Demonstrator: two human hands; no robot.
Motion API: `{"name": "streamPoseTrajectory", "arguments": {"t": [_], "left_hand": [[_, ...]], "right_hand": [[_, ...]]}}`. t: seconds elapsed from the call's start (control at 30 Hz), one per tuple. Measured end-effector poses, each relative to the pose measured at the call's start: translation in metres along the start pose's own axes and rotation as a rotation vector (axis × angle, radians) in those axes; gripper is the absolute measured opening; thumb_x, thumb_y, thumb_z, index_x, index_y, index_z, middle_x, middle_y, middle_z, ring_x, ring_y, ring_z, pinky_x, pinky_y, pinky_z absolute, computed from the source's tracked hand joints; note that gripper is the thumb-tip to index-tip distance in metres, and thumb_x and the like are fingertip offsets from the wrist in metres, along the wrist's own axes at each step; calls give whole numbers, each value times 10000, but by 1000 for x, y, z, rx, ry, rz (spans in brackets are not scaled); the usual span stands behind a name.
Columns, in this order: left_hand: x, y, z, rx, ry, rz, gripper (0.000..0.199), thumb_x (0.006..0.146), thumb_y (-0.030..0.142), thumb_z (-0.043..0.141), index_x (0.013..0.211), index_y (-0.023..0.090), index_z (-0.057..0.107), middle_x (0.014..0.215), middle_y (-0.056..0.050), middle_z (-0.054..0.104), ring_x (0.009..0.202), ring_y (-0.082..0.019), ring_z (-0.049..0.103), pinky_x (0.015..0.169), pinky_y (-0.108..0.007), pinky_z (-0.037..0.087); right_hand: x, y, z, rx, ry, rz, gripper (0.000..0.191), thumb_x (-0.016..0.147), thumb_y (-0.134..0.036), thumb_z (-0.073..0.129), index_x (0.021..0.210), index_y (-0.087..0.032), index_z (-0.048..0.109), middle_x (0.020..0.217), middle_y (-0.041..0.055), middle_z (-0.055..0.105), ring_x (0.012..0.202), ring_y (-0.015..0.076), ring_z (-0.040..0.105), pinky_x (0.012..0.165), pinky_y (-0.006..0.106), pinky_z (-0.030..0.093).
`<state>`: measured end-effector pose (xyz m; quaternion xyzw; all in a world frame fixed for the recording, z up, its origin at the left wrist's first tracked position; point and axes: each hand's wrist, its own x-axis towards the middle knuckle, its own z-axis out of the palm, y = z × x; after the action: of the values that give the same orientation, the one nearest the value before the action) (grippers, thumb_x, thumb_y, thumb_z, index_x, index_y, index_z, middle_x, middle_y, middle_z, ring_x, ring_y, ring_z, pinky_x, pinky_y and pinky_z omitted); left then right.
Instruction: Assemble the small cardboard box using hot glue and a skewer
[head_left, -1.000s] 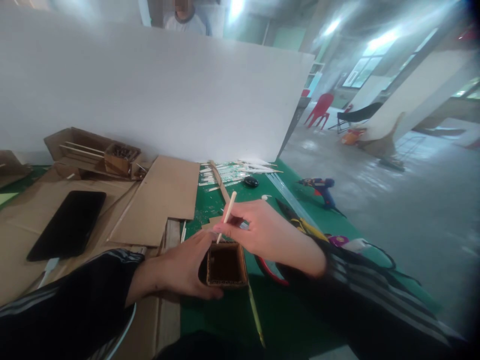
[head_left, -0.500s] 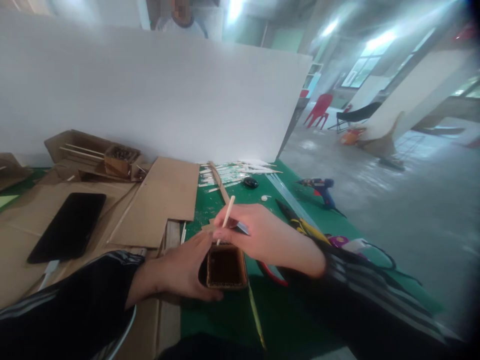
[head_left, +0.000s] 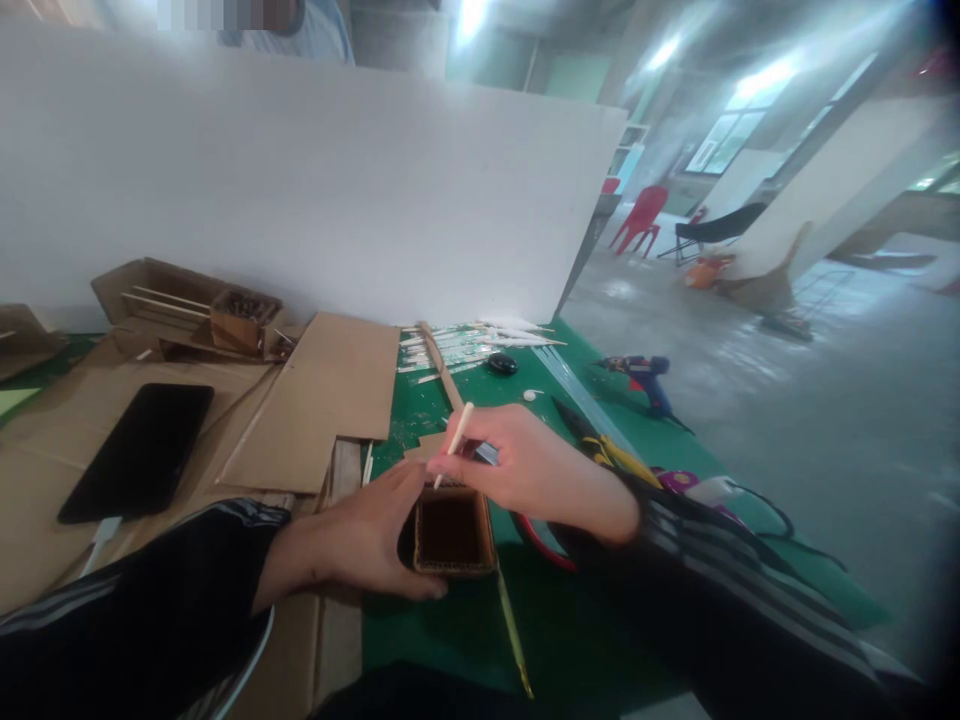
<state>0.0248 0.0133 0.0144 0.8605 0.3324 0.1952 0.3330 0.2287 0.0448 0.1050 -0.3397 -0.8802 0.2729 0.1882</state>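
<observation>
A small open-topped cardboard box point(head_left: 454, 572) stands on the green table in front of me. My left hand point(head_left: 375, 530) grips it from the left, thumb along the near side and fingers towards the far side. Pinched in my right hand point(head_left: 510, 460) is a short pale wooden stick point(head_left: 454, 445), tilted, its lower end at the box's far rim. The inside of the box is dark. Under the right hand, a grey blade-like piece point(head_left: 486, 454) shows partly; what it belongs to is hidden. A thin yellowish stick point(head_left: 514, 630) lies right of the box.
Cardboard sheets point(head_left: 315, 400) and a black phone point(head_left: 139, 450) lie at left. Yellow-and-black pliers point(head_left: 615, 460), a glue gun point(head_left: 641, 378) and glue sticks point(head_left: 570, 385) are at right. A white board point(head_left: 315, 190) stands behind, a person point(head_left: 315, 35) beyond it.
My right hand has tilted slightly, and the stick's top has moved a little right and down. The left hand stays on the box. The person behind the board has shifted left.
</observation>
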Motion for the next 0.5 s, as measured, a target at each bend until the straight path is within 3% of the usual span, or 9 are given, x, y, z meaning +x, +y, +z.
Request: {"name": "streamPoseTrajectory", "arguments": {"t": [0.17, 0.37, 0.5], "left_hand": [[0, -1, 0, 21, 9, 22, 1037, 641, 372, 853, 1501, 282, 281, 1505, -96, 406, 1306, -364, 464, 1121, -497, 378], [2, 1, 1, 13, 28, -17, 858, 611, 354, 860, 1355, 237, 449, 1350, -98, 522, 1238, -350, 511, 1070, -473, 433], [0, -2, 4, 21, 42, -50, 752, 600, 364, 863, 1241, 220, 497, 1252, -89, 558, 1150, -332, 554, 1004, -473, 479]], "right_hand": [[1, -2, 0, -39, 1, 27, 207, 915, -328, 661, 786, -167, 676, 754, -17, 694, 669, 108, 599, 614, 219, 409], [-5, -1, -5, 61, -10, -72, 142, 952, -288, 608, 998, -186, 696, 988, 9, 743, 867, 123, 675, 758, 201, 478], [-5, 0, -4, 38, 14, -84, 131, 956, -258, 592, 903, -177, 680, 902, 5, 740, 802, 121, 668, 706, 206, 462]]}}
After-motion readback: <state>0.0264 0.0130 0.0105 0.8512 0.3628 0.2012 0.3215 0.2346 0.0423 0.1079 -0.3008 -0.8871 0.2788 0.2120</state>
